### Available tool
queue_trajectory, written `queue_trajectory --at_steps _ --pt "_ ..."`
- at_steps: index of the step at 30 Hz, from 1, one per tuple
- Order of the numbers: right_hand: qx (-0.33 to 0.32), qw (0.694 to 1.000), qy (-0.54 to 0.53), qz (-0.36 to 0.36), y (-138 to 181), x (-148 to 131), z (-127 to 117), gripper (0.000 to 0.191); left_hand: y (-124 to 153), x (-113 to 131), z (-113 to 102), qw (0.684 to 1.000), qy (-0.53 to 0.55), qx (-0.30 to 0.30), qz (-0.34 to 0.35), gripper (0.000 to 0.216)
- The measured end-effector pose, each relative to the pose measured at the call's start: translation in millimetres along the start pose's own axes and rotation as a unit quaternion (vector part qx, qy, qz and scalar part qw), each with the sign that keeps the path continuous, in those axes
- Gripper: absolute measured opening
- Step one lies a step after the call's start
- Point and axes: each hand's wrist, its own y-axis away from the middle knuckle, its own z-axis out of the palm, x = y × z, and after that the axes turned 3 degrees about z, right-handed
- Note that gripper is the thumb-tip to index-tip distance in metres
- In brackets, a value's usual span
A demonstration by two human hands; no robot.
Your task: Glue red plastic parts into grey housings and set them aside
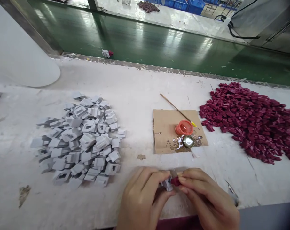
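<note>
My left hand [142, 198] and my right hand [207, 199] meet at the near edge of the white table [140, 92]. The left fingers pinch a small grey plastic piece [167, 184]. The right fingers pinch a small dark red piece [175, 181] pressed against the grey one. Both hands are closed. A heap of grey pieces [81, 139] lies to the left, and a heap of dark red pieces [252, 119] lies to the right.
A cardboard square [164, 127] beyond my hands carries an orange cap [184, 127], a small metal cap [188, 141] in a glue puddle and a thin stick [177, 109]. A large white roll [17, 51] stands at the back left. A green floor lies beyond the table.
</note>
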Motion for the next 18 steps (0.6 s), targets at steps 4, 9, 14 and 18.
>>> queue_trajectory --at_steps 4,9,14,18 --pt "-0.016 1.000 -0.007 -0.002 -2.4 -1.6 1.4 0.029 -1.0 0.8 0.0 1.000 0.004 -0.001 -0.001 0.023" --pt "-0.041 0.999 -0.004 -0.014 -3.9 -4.2 2.7 0.029 -1.0 2.3 -0.7 1.000 0.012 0.004 0.003 0.019" --pt "-0.041 0.998 -0.005 -0.045 -6.7 -6.3 8.0 0.027 -3.0 2.4 0.6 1.000 0.002 0.006 0.009 0.013" --pt "-0.061 0.995 0.023 -0.071 -6.2 -7.5 -1.0 0.023 0.1 -4.1 -3.7 0.997 -0.035 -0.012 0.061 0.014"
